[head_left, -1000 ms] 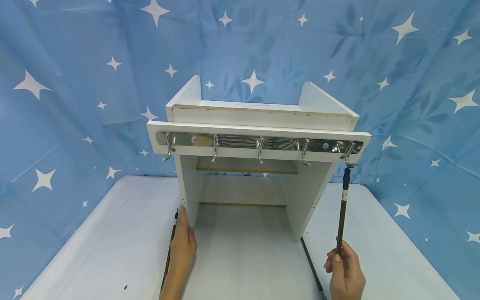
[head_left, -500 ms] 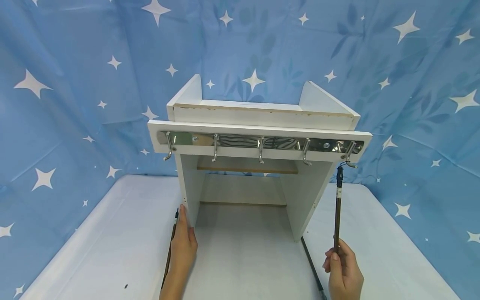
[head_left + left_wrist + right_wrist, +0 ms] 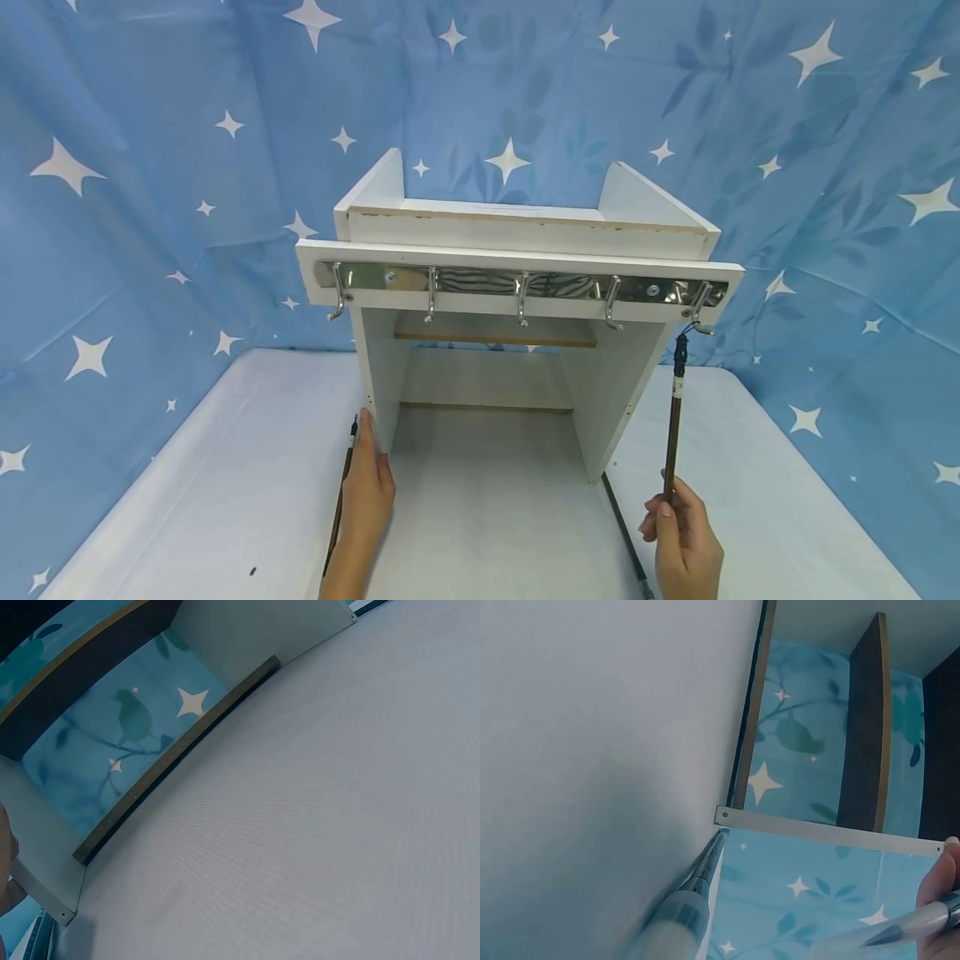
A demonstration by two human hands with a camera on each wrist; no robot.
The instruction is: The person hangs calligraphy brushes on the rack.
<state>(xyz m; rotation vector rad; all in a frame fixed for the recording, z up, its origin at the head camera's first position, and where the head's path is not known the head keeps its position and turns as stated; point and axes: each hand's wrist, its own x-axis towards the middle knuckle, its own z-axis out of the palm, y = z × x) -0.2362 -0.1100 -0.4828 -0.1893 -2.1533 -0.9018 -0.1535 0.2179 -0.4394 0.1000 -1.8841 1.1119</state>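
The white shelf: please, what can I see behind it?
Behind the white shelf, a blue starry curtain shows above it and through its gaps. What the shelf itself covers cannot be seen.

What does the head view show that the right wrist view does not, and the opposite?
Only the head view: the metal hooks and the left hand, at the shelf unit's left side panel.

Only the right wrist view: the bird printed on the backdrop, and the clear cap at the lower end of the brush.

Both: the right hand with its brush, the shelf unit, the starry backdrop and the white table.
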